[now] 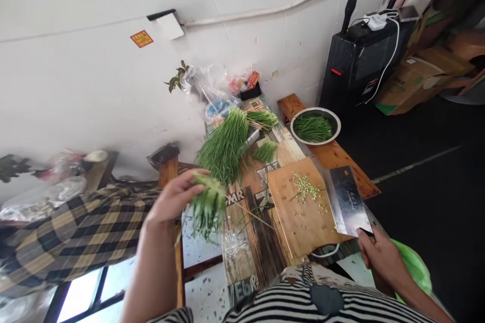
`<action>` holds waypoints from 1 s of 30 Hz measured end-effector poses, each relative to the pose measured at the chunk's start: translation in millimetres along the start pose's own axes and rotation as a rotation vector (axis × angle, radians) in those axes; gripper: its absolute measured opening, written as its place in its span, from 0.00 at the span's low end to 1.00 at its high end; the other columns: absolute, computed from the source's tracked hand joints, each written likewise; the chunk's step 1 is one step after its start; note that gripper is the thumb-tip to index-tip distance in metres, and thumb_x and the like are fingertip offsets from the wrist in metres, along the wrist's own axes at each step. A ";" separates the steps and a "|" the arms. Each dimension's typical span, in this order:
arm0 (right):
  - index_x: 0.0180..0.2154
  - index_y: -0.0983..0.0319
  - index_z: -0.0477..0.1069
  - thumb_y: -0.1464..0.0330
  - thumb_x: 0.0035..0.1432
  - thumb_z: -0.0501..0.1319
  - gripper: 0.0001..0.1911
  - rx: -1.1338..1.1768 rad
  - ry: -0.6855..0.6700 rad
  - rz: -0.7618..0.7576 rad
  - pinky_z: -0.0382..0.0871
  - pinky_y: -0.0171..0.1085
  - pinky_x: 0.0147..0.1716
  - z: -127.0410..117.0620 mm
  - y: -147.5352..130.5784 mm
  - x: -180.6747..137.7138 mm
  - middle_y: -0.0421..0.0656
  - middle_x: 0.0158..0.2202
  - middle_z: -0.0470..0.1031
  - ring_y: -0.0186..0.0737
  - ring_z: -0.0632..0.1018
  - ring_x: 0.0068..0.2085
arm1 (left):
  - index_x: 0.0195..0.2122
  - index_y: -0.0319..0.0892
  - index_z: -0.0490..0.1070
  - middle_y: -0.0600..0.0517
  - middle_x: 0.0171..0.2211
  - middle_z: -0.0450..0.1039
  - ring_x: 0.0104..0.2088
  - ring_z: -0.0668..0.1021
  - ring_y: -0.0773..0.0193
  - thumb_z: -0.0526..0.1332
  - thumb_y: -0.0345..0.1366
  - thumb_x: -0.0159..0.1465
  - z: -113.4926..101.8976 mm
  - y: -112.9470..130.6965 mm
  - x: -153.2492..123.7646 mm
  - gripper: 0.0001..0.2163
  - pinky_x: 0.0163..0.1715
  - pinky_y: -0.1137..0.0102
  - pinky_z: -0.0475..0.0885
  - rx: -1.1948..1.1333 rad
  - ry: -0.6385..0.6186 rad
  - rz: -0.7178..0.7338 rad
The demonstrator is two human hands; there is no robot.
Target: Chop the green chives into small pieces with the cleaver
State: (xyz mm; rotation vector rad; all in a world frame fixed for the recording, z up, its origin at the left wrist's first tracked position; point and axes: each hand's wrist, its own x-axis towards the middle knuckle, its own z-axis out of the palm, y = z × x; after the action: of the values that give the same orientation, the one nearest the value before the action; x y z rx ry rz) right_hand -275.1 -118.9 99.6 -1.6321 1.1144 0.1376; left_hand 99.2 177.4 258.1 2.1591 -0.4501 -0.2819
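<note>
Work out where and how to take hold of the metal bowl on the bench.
Probably by the rim, coming from the right: the bowl sits upright, its broad lip offers an edge all round, the green stalks lie below it, and that side faces away from the table.
</note>
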 end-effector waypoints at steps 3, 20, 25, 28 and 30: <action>0.31 0.57 0.61 0.54 0.57 0.47 0.15 -0.029 0.000 -0.019 0.63 0.35 0.22 5.7 -1.9 -10.6 0.35 0.10 0.63 0.39 0.69 0.15 | 0.36 0.46 0.75 0.52 0.27 0.76 0.33 0.77 0.58 0.67 0.46 0.49 86.8 -36.9 -11.4 0.15 0.34 0.63 0.74 0.032 -0.349 0.025; 0.43 0.63 0.66 0.66 0.66 0.43 0.15 -0.830 -0.067 -0.251 0.61 0.34 0.32 67.9 -30.8 20.6 0.49 0.36 0.78 0.42 0.79 0.38 | 0.63 0.40 0.51 0.40 0.63 0.54 0.63 0.57 0.49 0.57 0.49 0.59 311.0 -122.5 -55.5 0.34 0.62 0.55 0.50 0.620 -0.424 0.077; 0.44 0.64 0.65 0.67 0.66 0.43 0.15 -0.864 -0.097 -0.273 0.61 0.35 0.32 81.3 -31.5 37.5 0.50 0.36 0.78 0.42 0.79 0.38 | 0.64 0.43 0.50 0.43 0.64 0.52 0.63 0.56 0.49 0.56 0.51 0.59 319.1 -127.4 -63.8 0.34 0.61 0.54 0.51 0.796 -0.464 0.081; 0.44 0.65 0.65 0.67 0.66 0.43 0.15 -0.898 -0.102 -0.267 0.62 0.35 0.32 85.3 -31.6 44.4 0.51 0.37 0.78 0.42 0.79 0.38 | 0.64 0.44 0.50 0.44 0.65 0.50 0.63 0.55 0.47 0.57 0.50 0.59 321.7 -125.0 -61.4 0.35 0.61 0.53 0.52 0.814 -0.491 0.048; 0.44 0.65 0.65 0.67 0.66 0.43 0.15 -0.916 -0.104 -0.265 0.62 0.35 0.33 85.5 -32.3 47.6 0.52 0.37 0.78 0.42 0.79 0.38 | 0.65 0.44 0.50 0.44 0.65 0.49 0.63 0.54 0.47 0.57 0.50 0.59 321.8 -122.8 -60.3 0.35 0.61 0.52 0.53 0.810 -0.506 0.035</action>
State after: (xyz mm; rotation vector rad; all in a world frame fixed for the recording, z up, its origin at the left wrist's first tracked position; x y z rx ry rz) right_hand -188.6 -78.8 60.3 -2.5246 0.7674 0.6201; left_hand -44.7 34.0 -26.6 2.8524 -1.0232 -0.7318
